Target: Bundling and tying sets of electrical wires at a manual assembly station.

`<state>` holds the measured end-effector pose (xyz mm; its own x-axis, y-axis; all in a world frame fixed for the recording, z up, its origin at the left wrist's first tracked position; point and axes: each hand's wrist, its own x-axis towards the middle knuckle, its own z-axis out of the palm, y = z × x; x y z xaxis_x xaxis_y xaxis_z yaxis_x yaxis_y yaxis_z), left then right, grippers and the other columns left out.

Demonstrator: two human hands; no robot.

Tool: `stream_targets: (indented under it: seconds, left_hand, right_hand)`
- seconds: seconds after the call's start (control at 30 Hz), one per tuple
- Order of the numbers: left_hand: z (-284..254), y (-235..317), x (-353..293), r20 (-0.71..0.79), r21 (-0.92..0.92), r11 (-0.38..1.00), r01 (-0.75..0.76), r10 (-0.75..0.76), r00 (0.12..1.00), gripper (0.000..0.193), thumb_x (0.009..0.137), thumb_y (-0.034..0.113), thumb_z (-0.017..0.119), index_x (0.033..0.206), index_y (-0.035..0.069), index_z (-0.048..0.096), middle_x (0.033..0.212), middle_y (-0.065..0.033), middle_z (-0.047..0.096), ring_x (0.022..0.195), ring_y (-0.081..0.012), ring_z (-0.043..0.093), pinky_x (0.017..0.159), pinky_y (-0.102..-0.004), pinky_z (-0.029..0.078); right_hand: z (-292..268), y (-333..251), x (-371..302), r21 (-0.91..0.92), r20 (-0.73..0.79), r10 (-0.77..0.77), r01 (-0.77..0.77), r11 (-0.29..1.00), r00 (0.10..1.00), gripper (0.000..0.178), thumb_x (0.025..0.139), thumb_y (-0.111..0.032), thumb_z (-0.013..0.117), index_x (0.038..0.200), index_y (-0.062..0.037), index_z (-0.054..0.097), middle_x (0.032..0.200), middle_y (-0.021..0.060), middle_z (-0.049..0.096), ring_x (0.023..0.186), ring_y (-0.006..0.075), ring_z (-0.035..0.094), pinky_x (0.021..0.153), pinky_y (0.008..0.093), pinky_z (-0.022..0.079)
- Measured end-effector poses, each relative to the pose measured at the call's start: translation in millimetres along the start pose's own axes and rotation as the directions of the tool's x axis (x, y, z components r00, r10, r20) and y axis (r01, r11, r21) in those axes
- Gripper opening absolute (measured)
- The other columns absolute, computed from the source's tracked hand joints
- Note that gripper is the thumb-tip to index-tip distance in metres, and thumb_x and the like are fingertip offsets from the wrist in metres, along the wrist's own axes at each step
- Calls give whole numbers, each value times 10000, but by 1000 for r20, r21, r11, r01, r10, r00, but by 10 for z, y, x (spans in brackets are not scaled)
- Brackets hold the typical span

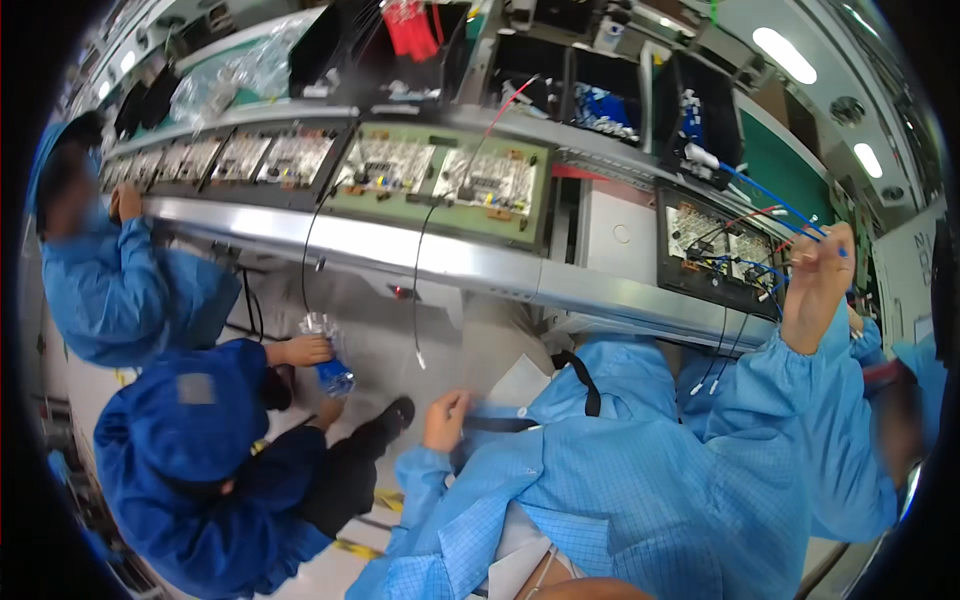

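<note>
Right hand (815, 285) grips blue wires (770, 195) (tray (672, 270) holds 2 boards (728, 243)).

wires (770, 215) crowd rt tray (700, 265), conveyor rail (420, 255) open

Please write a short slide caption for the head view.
Right hand raises blue wires beside a circuit-board tray; left hand rests at the waist.

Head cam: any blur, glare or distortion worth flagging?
Head view: strong fisheye, so the conveyor rail bows and the corners go black; ceiling lights blow out at upper right; the right hand holding blue wires is slightly motion-smeared, as is the left hand at the waist; the green-framed circuit boards are sharp and evenly lit.
</note>
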<state>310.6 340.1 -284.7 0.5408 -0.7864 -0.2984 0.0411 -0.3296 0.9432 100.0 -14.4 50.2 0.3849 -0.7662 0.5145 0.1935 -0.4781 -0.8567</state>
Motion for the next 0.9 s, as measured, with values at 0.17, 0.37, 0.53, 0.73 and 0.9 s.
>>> stream_targets:
  seconds: [0.17,0.37,0.53,0.73,0.9]
  left_hand:
    - [140,79,-4,-49,55,998,-36,39,998,238,963,153,494,1049,-4,650,831,-74,650,797,-129,598,744,-268,484]
    - [405,1081,199,134,-175,943,-284,308,942,258,968,148,475,1136,12,616,979,-117,637,872,-202,621,817,-316,481]
    - [727,1638,378,285,-161,792,-588,608,741,400,958,140,470,1351,70,448,1241,-161,498,1115,-302,519,957,-376,422]
    - [675,1704,265,257,-28,873,-486,477,841,450,940,94,470,1383,110,391,1309,-111,467,1087,-295,553,916,-388,466]
    - [696,1881,113,79,111,839,-533,527,846,454,918,93,508,1362,132,420,1312,-84,476,1059,-290,577,824,-384,512]
  right_hand:
    - [220,74,82,339,-15,-134,131,932,991,265,956,-285,546,808,-111,410,683,-11,361,595,88,345,561,217,316]
    - [409,288,-152,120,552,-311,295,948,774,100,846,-80,554,767,-49,607,563,65,569,459,190,535,437,283,414]
    - [656,85,-173,-83,846,-152,407,910,511,139,634,-39,569,771,-55,591,629,92,565,547,279,568,500,344,425]
    - [753,237,-265,36,915,-195,411,911,353,167,602,-46,568,768,-62,573,626,93,543,567,282,572,505,349,428]
    - [979,318,-378,82,929,-220,412,908,299,147,594,-30,576,739,-53,555,615,91,534,543,267,565,481,339,420]
